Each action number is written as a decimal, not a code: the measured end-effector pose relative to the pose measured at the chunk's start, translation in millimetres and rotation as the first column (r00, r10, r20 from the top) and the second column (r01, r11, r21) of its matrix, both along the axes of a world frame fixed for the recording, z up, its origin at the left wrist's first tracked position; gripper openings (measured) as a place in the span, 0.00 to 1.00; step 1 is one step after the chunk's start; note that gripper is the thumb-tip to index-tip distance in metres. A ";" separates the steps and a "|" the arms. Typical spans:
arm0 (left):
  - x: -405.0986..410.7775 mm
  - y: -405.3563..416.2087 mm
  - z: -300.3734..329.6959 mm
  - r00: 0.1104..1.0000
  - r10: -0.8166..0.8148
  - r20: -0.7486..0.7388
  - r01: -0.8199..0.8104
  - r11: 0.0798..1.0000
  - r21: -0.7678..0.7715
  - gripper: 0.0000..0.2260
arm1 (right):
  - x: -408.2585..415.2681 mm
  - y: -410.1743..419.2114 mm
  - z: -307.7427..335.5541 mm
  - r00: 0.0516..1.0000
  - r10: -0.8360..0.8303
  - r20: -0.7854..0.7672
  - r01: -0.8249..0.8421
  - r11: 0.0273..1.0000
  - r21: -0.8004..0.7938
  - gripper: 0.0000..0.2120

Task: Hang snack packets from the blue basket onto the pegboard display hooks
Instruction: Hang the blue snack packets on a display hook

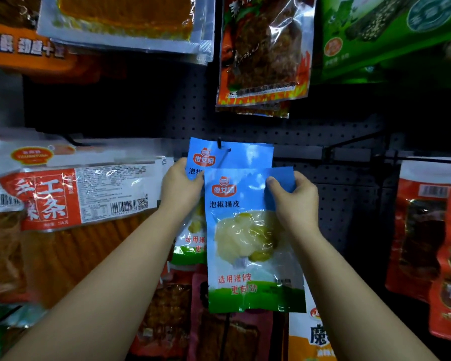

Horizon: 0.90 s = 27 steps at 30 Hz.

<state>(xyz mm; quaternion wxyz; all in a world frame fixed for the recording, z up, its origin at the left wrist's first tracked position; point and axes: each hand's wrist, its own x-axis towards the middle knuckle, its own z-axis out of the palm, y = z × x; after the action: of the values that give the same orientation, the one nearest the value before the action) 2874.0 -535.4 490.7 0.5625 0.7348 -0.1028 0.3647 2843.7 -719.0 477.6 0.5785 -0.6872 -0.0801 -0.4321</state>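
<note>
- Snack packet (248,238), blue with a green base and a clear window: held upright in front of the dark pegboard (323,131), overlapping a matching hung packet (235,155).
- Right hand (294,201): pinches the front packet's upper right corner, thumb across its face.
- Left hand (180,186): grips the hung packet's left edge.
- Hook (220,144): pierces the hung packet's top.
- Neighbouring orange packets (71,194): hang to the left.

Dark perforated back wall (349,204), dim light, shadowed recess beneath upper shelf row
</note>
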 end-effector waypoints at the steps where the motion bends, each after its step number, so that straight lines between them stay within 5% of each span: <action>1: -2.8 0.0 -2.3 0.999 -0.030 0.011 0.030 0.999 -0.037 0.07 | -3.6 -1.0 -2.7 0.999 0.035 0.013 -0.035 0.999 0.004 0.08; 7: -40.2 -8.4 -20.7 0.965 -0.171 0.197 0.203 0.966 -0.157 0.22 | -31.8 -4.3 -14.6 0.985 0.159 0.072 -0.163 0.985 0.059 0.06; 12: -80.6 -8.6 -34.5 0.927 -0.192 0.321 0.262 0.946 -0.190 0.13 | -59.0 5.7 -14.6 0.973 0.195 0.121 -0.203 0.977 0.065 0.05; 15: -95.4 -2.5 -29.0 0.883 -0.352 0.310 0.430 0.872 -0.233 0.09 | -73.7 17.1 -9.8 0.952 0.245 0.184 -0.261 0.963 0.067 0.06; 19: -105.9 0.6 -26.5 0.928 -0.257 0.270 0.312 0.932 -0.184 0.06 | -87.5 30.3 -4.3 0.916 0.336 0.219 -0.361 0.929 0.083 0.07; 27: -123.9 11.4 -10.3 0.887 -0.179 0.426 0.252 0.960 -0.122 0.06 | -99.5 38.3 17.3 0.863 0.438 0.253 -0.464 0.884 0.051 0.07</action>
<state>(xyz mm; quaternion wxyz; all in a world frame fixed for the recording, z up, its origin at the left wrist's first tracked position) 2750.0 -524.1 480.4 0.6272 0.5738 -0.2677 0.4536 2744.2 -680.8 494.9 0.6868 -0.5607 -0.2824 -0.3663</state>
